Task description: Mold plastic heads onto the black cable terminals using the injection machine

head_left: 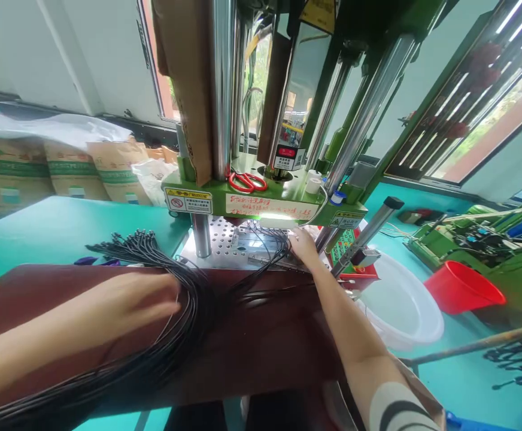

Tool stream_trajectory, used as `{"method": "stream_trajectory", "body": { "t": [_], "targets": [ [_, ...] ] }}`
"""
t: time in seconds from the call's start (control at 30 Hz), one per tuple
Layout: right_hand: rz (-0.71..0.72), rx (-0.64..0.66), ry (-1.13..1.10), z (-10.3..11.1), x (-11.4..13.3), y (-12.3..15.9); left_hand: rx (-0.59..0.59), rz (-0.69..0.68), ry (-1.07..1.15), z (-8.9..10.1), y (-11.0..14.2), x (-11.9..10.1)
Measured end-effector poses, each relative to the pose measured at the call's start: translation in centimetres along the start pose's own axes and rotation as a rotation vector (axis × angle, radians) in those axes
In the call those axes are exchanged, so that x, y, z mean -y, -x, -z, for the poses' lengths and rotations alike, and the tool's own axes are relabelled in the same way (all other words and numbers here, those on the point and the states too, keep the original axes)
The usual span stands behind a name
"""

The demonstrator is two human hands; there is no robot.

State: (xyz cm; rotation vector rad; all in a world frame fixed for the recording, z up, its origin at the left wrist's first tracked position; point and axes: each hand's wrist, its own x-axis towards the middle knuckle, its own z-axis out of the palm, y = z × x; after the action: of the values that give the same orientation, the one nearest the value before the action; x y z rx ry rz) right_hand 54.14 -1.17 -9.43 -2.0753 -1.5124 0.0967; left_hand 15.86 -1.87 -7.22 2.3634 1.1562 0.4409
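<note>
Head view: my left fingers [166, 309] curl loosely by the cables [194, 299] crossing the tabletop [265, 353] to its far edge; my right fingers [296, 237], spread unclear, reach the press [283, 189]. Holds I can't tell. Probably positioning cables; next likely calls for careful alignment.

Red bucket [447, 293] beside white tub [430, 317]

Cables [191, 302] on table [279, 359]; scissors [244, 178] on press [219, 206]; basin [430, 320] at right

Factory workshop: paper sacks [70, 164] stand left of the warning-labelled vertical column press [283, 187]; green machinery [515, 263] stands right.
</note>
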Motion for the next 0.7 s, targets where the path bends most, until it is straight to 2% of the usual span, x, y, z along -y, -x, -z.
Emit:
{"method": "stream_trajectory", "body": {
  "t": [0.07,0.1,0.17,0.23,0.3,0.37,0.43,0.57,0.7],
  "targets": [
    [-0.026,0.051,-0.007,-0.7,-1.5,-1.7,0.137,-0.080,0.126,-2.0,-5.5,-3.6],
    [-0.027,0.072,-0.014,-1.3,-1.9,-2.3,0.060,-0.060,0.208,-3.3,-8.4,-5.1],
    [-0.014,0.104,-0.022,-2.5,-2.0,-3.1,-0.154,0.096,0.349,-6.4,-13.7,-7.1],
    [0.003,0.125,-0.016,-3.5,-1.8,-3.4,-0.257,0.178,0.359,-9.5,-17.8,-8.0],
    [0.016,0.140,0.005,-3.9,-1.8,-3.5,-0.319,0.233,0.341,-12.0,-20.3,-8.0],
    [0.029,0.157,0.037,-3.9,-1.8,-3.4,-0.347,0.270,0.307,-13.5,-21.4,-7.4],
    [0.040,0.175,0.073,-3.8,-1.9,-3.4,-0.347,0.302,0.245,-14.1,-21.7,-6.5],
    [0.056,0.199,0.142,-3.6,-2.0,-3.6,-0.276,0.325,0.013,-13.8,-21.3,-4.6],
    [0.076,0.206,0.178,-3.7,-2.0,-3.7,-0.164,0.265,-0.200,-13.7,-20.8,-3.7]
  ]
}}
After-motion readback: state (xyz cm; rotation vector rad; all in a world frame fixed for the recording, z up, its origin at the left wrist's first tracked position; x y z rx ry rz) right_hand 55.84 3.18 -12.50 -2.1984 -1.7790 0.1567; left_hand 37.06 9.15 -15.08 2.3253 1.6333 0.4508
